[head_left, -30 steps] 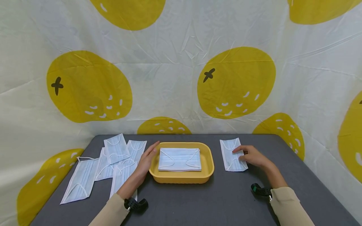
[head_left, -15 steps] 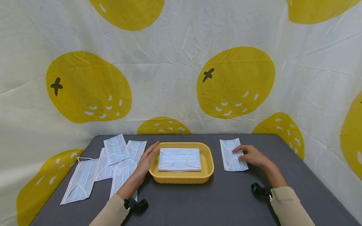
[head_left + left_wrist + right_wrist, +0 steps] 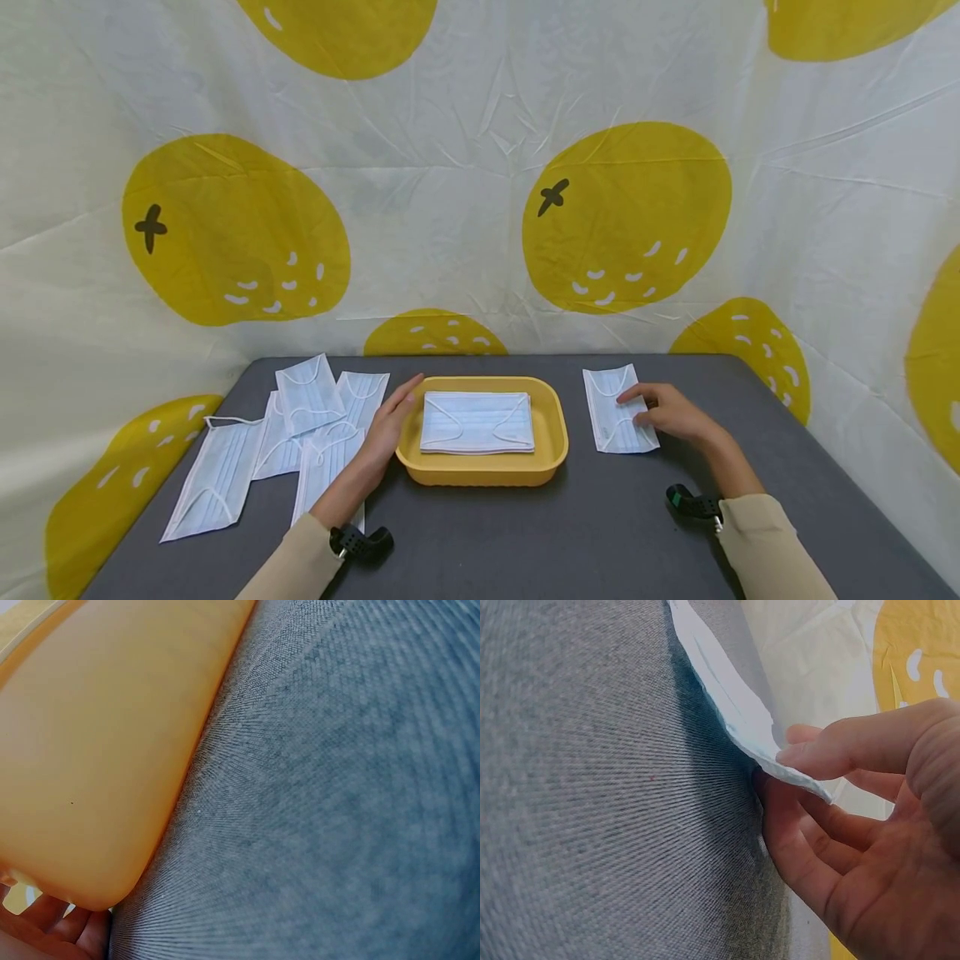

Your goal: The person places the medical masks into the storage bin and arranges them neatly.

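Observation:
A yellow tray (image 3: 553, 433) stands mid-table with a flat stack of light-blue face masks (image 3: 477, 422) inside. My left hand (image 3: 399, 407) lies with straight fingers against the tray's left wall (image 3: 97, 750); its fingertips (image 3: 52, 930) show beside the tray's corner in the left wrist view. Right of the tray lies a single mask (image 3: 611, 408). My right hand (image 3: 636, 408) is at that mask's right edge. In the right wrist view the thumb sits on top of the mask (image 3: 727, 697) and the fingers (image 3: 810, 847) curl under its lifted edge, pinching it.
Several loose masks (image 3: 300, 417) lie spread and overlapping at the table's left. The dark grey table (image 3: 525, 533) is enclosed at the back and sides by a white cloth with yellow fruit prints (image 3: 622, 217).

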